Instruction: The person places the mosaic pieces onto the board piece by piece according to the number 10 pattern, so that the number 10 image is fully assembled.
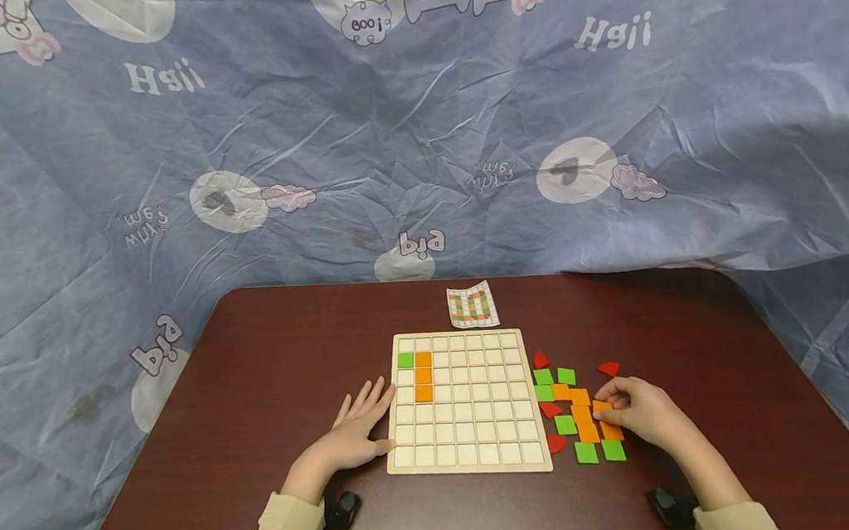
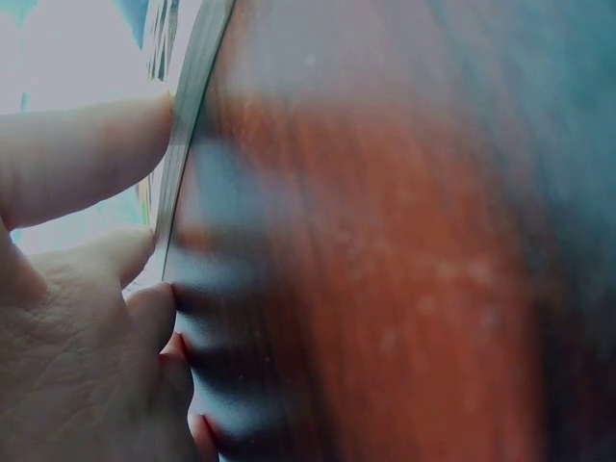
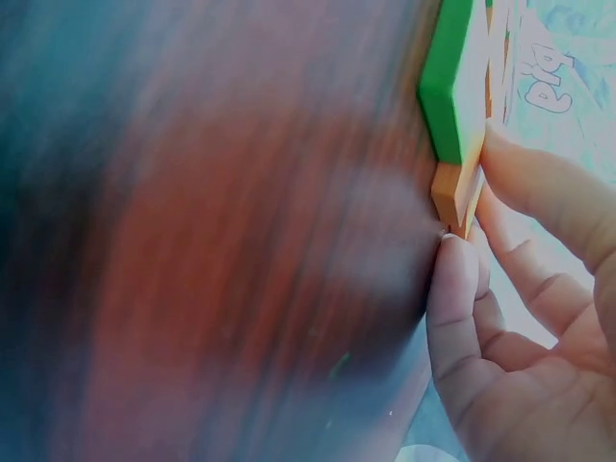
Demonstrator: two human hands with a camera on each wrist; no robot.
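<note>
A pale wooden grid board (image 1: pixel 486 431) lies on the table, with one green tile (image 1: pixel 405 360) and a short column of orange tiles (image 1: pixel 422 376) in its upper left squares. My left hand (image 1: pixel 355 433) rests at the board's left side, fingers spread and straight; the left wrist view shows its thumb (image 2: pixel 96 154) at the board's edge. Right of the board, my right hand (image 1: pixel 645 410) pinches an orange square tile (image 1: pixel 601 407) between thumb and fingers, among the loose pieces. In the right wrist view a green tile (image 3: pixel 454 96) stands close by the thumb.
Loose green tiles (image 1: pixel 586 453), orange tiles (image 1: pixel 583 419) and red curved pieces (image 1: pixel 541 360) lie along the board's right side. A printed pattern card (image 1: pixel 473 305) sits behind the board. A blue patterned cloth (image 1: pixel 414 133) hangs behind the dark wooden table (image 1: pixel 288 334).
</note>
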